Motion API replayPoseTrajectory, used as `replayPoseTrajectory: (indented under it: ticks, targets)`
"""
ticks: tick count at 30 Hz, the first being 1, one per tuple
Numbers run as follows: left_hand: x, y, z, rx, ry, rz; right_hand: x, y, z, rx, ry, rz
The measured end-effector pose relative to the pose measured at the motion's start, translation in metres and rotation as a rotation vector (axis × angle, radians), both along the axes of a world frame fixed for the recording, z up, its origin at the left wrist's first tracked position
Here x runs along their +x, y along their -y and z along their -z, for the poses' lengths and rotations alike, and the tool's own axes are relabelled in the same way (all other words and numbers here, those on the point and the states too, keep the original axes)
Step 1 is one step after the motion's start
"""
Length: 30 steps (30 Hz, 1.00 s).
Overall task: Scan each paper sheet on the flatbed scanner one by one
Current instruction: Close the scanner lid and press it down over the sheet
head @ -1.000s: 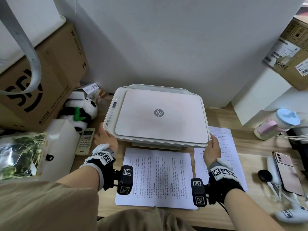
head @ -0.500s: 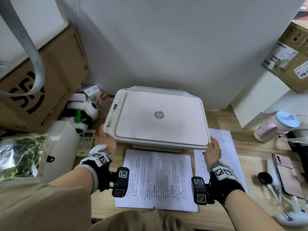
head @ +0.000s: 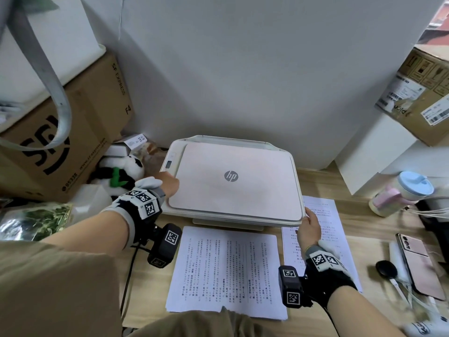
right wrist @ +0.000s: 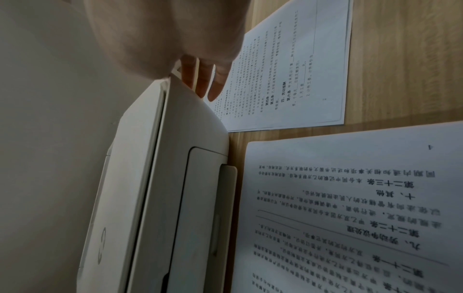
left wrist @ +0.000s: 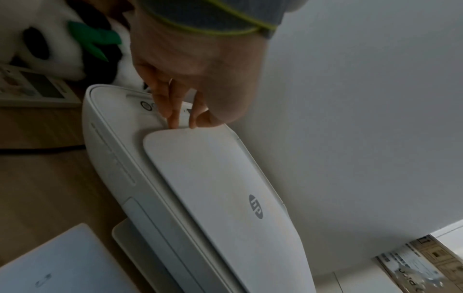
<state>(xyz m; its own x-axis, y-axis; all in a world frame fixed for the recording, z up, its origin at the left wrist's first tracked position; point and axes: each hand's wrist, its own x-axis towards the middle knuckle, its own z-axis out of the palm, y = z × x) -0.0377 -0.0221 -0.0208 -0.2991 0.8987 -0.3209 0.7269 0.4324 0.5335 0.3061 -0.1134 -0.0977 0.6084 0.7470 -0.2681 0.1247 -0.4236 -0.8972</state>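
Observation:
The white HP flatbed scanner [head: 233, 181] stands on the wooden desk with its pale pink lid [left wrist: 225, 188] down. My left hand [head: 170, 186] lies over the control panel on the left, and its straight fingertips [left wrist: 175, 123] touch the lid's left edge. My right hand [head: 309, 220] is at the front right corner, with straight fingers [right wrist: 200, 79] lying along the scanner's [right wrist: 175, 158] side. A printed sheet [head: 226, 271] lies flat in front of the scanner. A second printed sheet [head: 325, 215] lies to its right, partly under my right hand. Neither hand holds paper.
A large cardboard box [head: 60, 142] and a panda plush [head: 121, 171] crowd the left side, with a foil bag [head: 31, 220] nearer me. On the right are a white box [head: 371, 154], a pink bottle with a blue lid [head: 403, 190] and a phone [head: 422, 266].
My left hand has moved from the scanner's front left corner up onto the control panel beside the lid. My right hand has stayed at the front right corner.

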Motion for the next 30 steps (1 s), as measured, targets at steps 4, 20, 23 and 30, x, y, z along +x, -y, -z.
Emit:
replayPoseTrajectory:
  ticks: [4,20,23,30]
  targets:
    - [-0.002,-0.001,0.006,-0.092,-0.034,-0.013,0.002,-0.001,-0.002,-0.002,-0.028,0.005]
    - [-0.007,-0.075,-0.064,0.443,0.754,-0.416,0.011,-0.048,-0.033,0.198,-0.027,0.037]
    - [0.000,-0.094,-0.074,0.565,0.782,-0.423,0.005,-0.065,-0.037,0.169,-0.048,-0.039]
    - [0.020,-0.128,-0.088,0.734,0.634,-0.218,-0.005,-0.088,-0.034,-0.149,0.249,-0.286]
